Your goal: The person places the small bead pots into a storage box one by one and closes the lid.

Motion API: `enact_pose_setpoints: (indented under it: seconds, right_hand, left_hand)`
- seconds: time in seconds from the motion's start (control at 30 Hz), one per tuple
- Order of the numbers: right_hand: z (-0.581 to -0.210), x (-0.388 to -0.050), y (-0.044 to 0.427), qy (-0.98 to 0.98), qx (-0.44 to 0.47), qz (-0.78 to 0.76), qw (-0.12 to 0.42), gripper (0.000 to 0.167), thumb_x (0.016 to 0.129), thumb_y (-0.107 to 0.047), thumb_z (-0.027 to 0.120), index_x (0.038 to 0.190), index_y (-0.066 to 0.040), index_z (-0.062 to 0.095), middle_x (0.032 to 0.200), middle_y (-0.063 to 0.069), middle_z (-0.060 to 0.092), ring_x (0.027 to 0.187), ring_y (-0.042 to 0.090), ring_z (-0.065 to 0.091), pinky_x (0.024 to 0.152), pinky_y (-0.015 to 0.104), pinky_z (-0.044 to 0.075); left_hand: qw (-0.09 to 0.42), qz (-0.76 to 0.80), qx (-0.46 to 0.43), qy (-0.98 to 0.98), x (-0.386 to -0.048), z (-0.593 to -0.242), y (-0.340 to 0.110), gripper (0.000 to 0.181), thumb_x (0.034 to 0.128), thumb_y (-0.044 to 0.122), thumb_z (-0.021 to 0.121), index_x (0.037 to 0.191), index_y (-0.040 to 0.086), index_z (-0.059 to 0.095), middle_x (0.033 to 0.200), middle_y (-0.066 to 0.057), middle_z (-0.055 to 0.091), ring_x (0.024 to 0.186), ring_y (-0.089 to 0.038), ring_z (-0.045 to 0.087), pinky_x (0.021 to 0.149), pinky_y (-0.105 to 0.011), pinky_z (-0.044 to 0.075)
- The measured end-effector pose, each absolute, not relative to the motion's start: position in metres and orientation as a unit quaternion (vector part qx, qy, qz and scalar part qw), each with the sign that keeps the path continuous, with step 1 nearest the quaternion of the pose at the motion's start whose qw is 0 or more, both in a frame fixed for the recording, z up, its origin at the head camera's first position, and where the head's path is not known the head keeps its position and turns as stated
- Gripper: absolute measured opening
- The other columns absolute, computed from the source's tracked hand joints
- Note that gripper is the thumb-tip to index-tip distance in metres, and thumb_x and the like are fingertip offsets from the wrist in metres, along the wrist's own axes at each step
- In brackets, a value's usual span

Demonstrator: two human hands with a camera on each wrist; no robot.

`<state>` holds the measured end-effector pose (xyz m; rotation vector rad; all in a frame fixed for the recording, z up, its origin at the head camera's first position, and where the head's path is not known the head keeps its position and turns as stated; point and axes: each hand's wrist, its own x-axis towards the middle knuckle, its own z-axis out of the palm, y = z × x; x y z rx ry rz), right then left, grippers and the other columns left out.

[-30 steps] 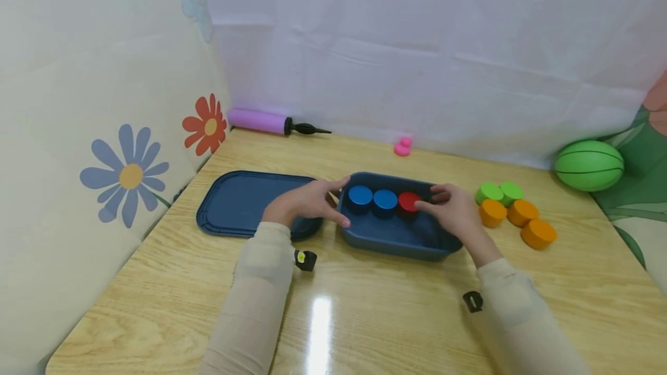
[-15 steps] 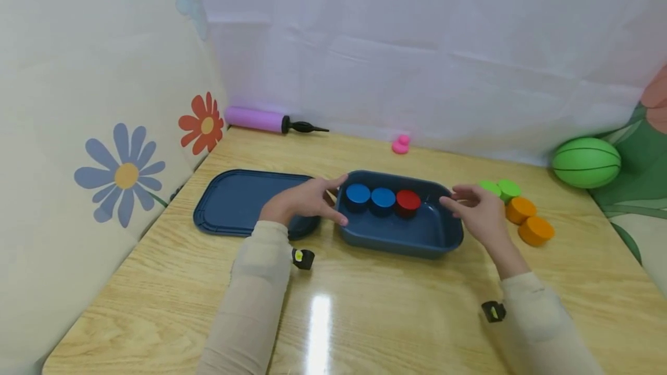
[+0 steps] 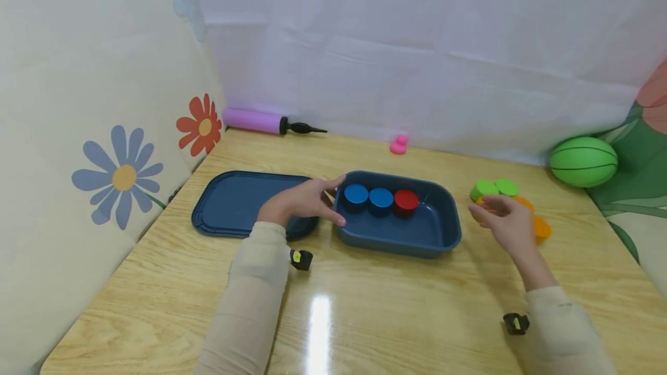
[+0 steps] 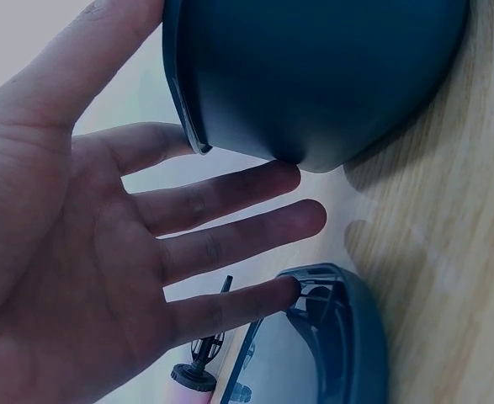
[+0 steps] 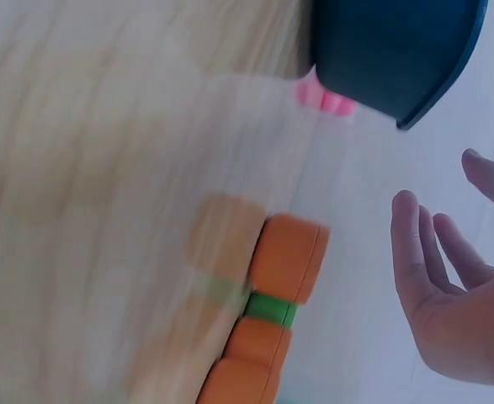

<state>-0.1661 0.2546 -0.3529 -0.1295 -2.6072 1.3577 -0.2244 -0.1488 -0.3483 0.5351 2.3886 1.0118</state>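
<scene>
My left hand (image 3: 304, 200), fingers fairly straight, rests at the left end of a dark blue box (image 3: 391, 237). In the left wrist view its fingertips touch the box's end wall (image 4: 314, 84). Inside the box, two blue round blocks (image 3: 381, 199) and one red round block (image 3: 406, 201) stand in a row. My right hand (image 3: 508, 224) is right of the box, holding nothing, fingers loosely bent. It partly hides several orange round blocks (image 3: 542, 228); two green round blocks (image 3: 505, 187) sit behind. The right wrist view shows a gap between the hand and an orange block (image 5: 287, 261).
A dark blue lid (image 3: 234, 204) lies left of the box, partly under my left arm. Along the back are a purple hand pump (image 3: 255, 121) and a small pink toy (image 3: 399, 144). A green ball (image 3: 583, 161) sits at the back right.
My right hand has left the red block in the box and moved right, over the orange blocks. The left hand has stayed at the box's end.
</scene>
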Motion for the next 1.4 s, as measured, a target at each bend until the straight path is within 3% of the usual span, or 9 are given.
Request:
enact_pose_setpoints:
  seconds: [0.1, 0.27, 0.43, 0.57, 0.77, 1.1, 1.2, 1.3, 1.4]
  right_hand:
    - [-0.356, -0.163, 0.266, -0.885, -0.053, 0.453, 0.097, 0.056, 0.093, -0.030, 0.074, 0.131, 0.009, 0.060, 0.100, 0.002, 0.070, 0.073, -0.012, 0.061, 0.069, 0.018, 0.059]
    - [-0.361, -0.157, 0.284, -0.896, -0.094, 0.427, 0.079, 0.065, 0.094, -0.040, 0.071, 0.136, 0.007, 0.057, 0.127, 0.027, 0.064, 0.072, -0.011, 0.062, 0.070, 0.019, 0.059]
    - [-0.364, -0.153, 0.298, -0.894, -0.125, 0.425, 0.062, 0.067, 0.094, -0.041, 0.070, 0.138, 0.006, 0.054, 0.131, 0.028, 0.061, 0.072, -0.006, 0.065, 0.071, 0.019, 0.059]
    - [-0.363, -0.149, 0.308, -0.893, -0.130, 0.425, 0.068, 0.065, 0.095, -0.039, 0.070, 0.139, 0.006, 0.054, 0.110, 0.009, 0.069, 0.072, -0.005, 0.065, 0.070, 0.020, 0.059]
    - [-0.363, -0.145, 0.322, -0.890, -0.142, 0.426, 0.077, 0.065, 0.094, -0.038, 0.071, 0.136, 0.008, 0.055, 0.082, -0.028, 0.055, 0.068, -0.008, 0.063, 0.066, 0.017, 0.057]
    - [-0.363, -0.139, 0.344, -0.895, -0.175, 0.406, 0.060, 0.074, 0.093, -0.043, 0.071, 0.141, 0.009, 0.051, 0.074, -0.033, 0.051, 0.062, -0.004, 0.066, 0.059, 0.014, 0.051]
    - [-0.363, -0.139, 0.350, -0.895, -0.186, 0.401, 0.054, 0.077, 0.092, -0.045, 0.071, 0.142, 0.009, 0.049, 0.079, -0.025, 0.059, 0.062, -0.002, 0.067, 0.059, 0.014, 0.050]
    - [-0.365, -0.138, 0.357, -0.902, -0.187, 0.386, 0.054, 0.077, 0.093, -0.046, 0.070, 0.142, 0.010, 0.049, 0.092, 0.006, 0.073, 0.062, -0.003, 0.066, 0.058, 0.013, 0.049]
    - [-0.366, -0.136, 0.362, -0.911, -0.179, 0.367, 0.055, 0.077, 0.094, -0.046, 0.068, 0.141, 0.012, 0.049, 0.118, 0.033, 0.066, 0.061, -0.005, 0.063, 0.057, 0.013, 0.049]
  left_hand:
    - [0.243, 0.372, 0.196, 0.874, -0.224, -0.349, -0.150, 0.107, 0.0840, 0.035, 0.084, 0.163, 0.028, 0.012, 0.160, -0.013, 0.038, 0.128, -0.029, 0.056, 0.110, -0.048, 0.045]
    - [0.243, 0.371, 0.197, 0.875, -0.225, -0.349, -0.150, 0.107, 0.0840, 0.036, 0.084, 0.163, 0.028, 0.012, 0.159, -0.013, 0.038, 0.128, -0.028, 0.056, 0.111, -0.048, 0.045]
    - [0.244, 0.371, 0.197, 0.874, -0.226, -0.350, -0.150, 0.107, 0.0840, 0.036, 0.084, 0.163, 0.027, 0.012, 0.159, -0.013, 0.039, 0.129, -0.028, 0.056, 0.112, -0.049, 0.044]
    - [0.244, 0.370, 0.198, 0.874, -0.225, -0.351, -0.151, 0.108, 0.0836, 0.037, 0.084, 0.163, 0.028, 0.012, 0.159, -0.013, 0.038, 0.129, -0.028, 0.056, 0.111, -0.049, 0.045]
    - [0.242, 0.371, 0.200, 0.874, -0.226, -0.352, -0.150, 0.108, 0.0828, 0.038, 0.084, 0.163, 0.029, 0.012, 0.159, -0.013, 0.038, 0.128, -0.028, 0.056, 0.110, -0.048, 0.045]
    - [0.242, 0.373, 0.195, 0.874, -0.226, -0.351, -0.151, 0.108, 0.0830, 0.037, 0.084, 0.163, 0.029, 0.012, 0.160, -0.013, 0.038, 0.128, -0.028, 0.056, 0.111, -0.048, 0.045]
    - [0.243, 0.375, 0.193, 0.874, -0.226, -0.351, -0.151, 0.108, 0.0829, 0.037, 0.084, 0.163, 0.030, 0.012, 0.160, -0.013, 0.037, 0.128, -0.028, 0.056, 0.111, -0.048, 0.045]
    - [0.243, 0.375, 0.194, 0.873, -0.226, -0.350, -0.151, 0.108, 0.0830, 0.037, 0.084, 0.163, 0.030, 0.013, 0.160, -0.013, 0.037, 0.128, -0.028, 0.056, 0.111, -0.048, 0.045]
    - [0.242, 0.374, 0.195, 0.874, -0.226, -0.350, -0.150, 0.108, 0.0829, 0.037, 0.084, 0.163, 0.030, 0.013, 0.160, -0.013, 0.037, 0.128, -0.027, 0.056, 0.111, -0.048, 0.045]
